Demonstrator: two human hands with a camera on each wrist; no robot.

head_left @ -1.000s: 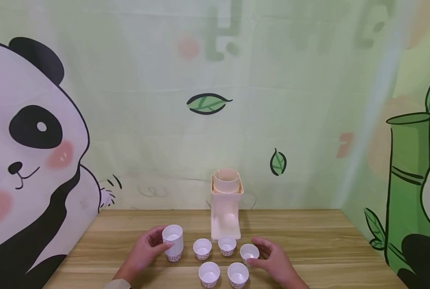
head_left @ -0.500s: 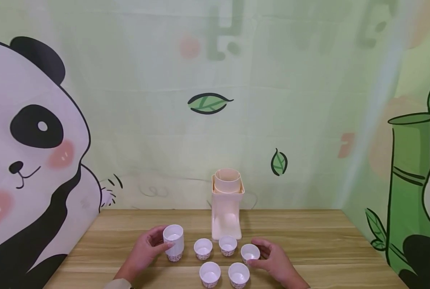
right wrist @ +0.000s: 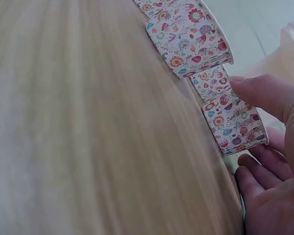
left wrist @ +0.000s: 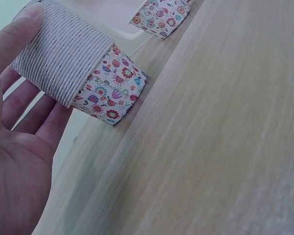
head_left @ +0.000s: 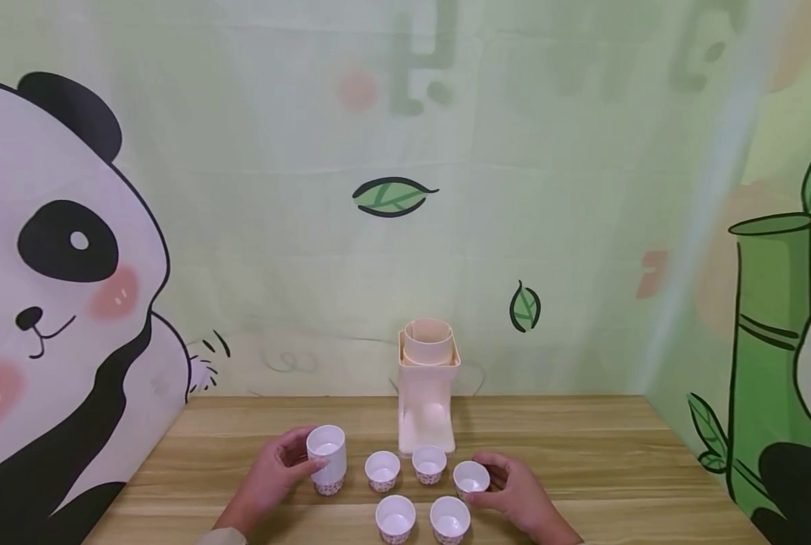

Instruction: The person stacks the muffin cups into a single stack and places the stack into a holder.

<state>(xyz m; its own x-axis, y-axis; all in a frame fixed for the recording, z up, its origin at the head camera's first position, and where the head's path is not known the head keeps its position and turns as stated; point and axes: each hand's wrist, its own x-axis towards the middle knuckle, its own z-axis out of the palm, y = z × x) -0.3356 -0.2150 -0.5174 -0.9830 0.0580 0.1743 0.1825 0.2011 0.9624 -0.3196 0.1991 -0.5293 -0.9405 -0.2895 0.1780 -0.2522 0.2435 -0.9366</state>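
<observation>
White nested cups [head_left: 335, 456] stand upright on the desk [head_left: 569, 424], gripped by the left hand [head_left: 274, 473], while the right hand [head_left: 517, 493] holds a single cup [head_left: 470, 475], four more cups [head_left: 395, 518] standing between them.

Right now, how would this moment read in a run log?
left hand: holds cup stack | right hand: grips rightmost cup | four other cups: between hands | pink stand: behind cups

We see five floral cups [head_left: 450, 518] (white inside) upright in a loose ring, roughly at ten, twelve, three, five and seven o'clock; outside it, toward nine, stands an upright stack [left wrist: 78, 61] of nested cups, rims tightly layered.
</observation>
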